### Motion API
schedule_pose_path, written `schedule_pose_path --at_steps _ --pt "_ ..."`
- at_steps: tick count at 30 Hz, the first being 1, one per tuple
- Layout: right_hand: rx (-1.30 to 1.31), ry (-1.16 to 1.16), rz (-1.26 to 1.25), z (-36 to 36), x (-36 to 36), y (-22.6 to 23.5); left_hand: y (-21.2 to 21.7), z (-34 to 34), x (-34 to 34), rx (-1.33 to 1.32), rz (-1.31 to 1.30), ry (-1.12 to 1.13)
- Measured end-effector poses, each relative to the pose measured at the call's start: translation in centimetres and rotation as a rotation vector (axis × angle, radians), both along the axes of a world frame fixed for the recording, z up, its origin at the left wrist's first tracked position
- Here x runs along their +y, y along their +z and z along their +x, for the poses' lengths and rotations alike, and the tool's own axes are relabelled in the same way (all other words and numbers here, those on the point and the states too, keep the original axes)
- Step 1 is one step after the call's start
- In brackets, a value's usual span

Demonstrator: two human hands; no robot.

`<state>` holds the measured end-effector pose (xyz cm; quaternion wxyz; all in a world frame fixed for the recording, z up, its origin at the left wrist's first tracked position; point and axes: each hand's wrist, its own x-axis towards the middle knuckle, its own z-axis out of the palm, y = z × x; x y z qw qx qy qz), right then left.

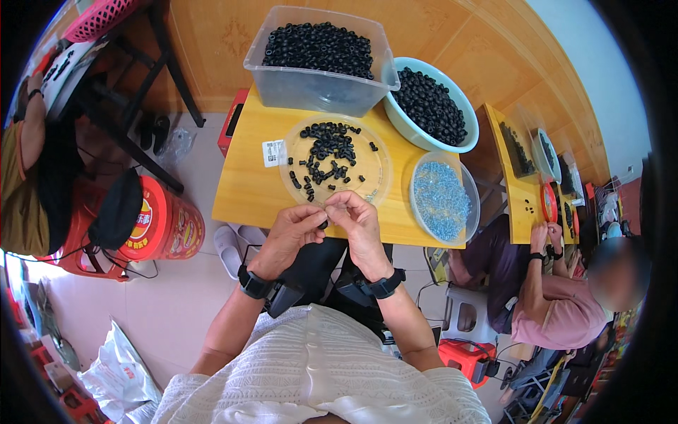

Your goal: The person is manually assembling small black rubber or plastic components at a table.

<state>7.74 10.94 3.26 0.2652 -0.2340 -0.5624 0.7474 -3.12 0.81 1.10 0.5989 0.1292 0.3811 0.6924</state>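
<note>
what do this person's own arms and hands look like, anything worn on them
Both forearms are bare. The left hand and right hand wear no gloves. Each wrist has a black strap like a watch band, the left band and the right band, each with a small black boxy device attached. The sleeves are white, textured knit, ending above the elbows.

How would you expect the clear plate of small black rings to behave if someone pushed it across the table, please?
The plate looks thin and shallow, so it would probably slide easily on the smooth table. Its low rim suggests the loose rings could scatter or roll off under a sharp push. It is only sparsely filled, so it is likely light.
</note>
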Motion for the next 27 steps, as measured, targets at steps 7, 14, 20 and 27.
schedule_pose_path --at_steps 7,14,20,27 --pt "-0.131 -0.008 0.542 0.5 -0.1 1.2 -0.2 -0.4 -0.3 -0.048 0.043 0.004" --pt "-0.257 0.154 1.103 1.6 0.6 3.0 0.7 -0.8 -1.0 0.063 -0.024 -0.077" --pt "-0.319 0.259 1.295 1.9 0.3 3.9 0.8 -1.3 -1.4 0.146 -0.073 -0.182" --pt "-0.308 0.244 1.232 2.4 0.5 3.5 0.3 -1.4 -1.8 0.234 -0.133 -0.167"
